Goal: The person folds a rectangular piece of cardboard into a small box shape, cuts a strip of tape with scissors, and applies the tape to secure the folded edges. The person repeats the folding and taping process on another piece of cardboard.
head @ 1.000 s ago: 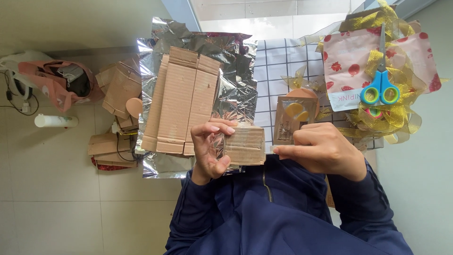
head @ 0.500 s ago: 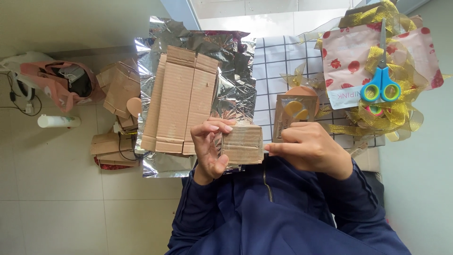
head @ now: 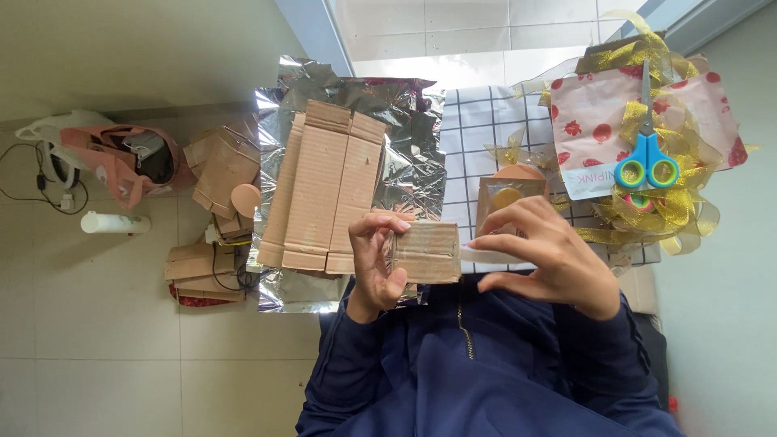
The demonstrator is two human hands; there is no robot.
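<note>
L hand (head: 374, 263) pinches small cardboard piece (head: 426, 252) at its edge, held mid-air just above the lap, near flattened cardboard box (head: 324, 198) on foil sheet (head: 405, 129). R hand (head: 544, 257) fingers pressed on clear tape strip (head: 494, 256) at piece's opposite edge. Risk: tape may fold onto itself or stick crooked if the piece twists in the one-edge pinch.
</note>
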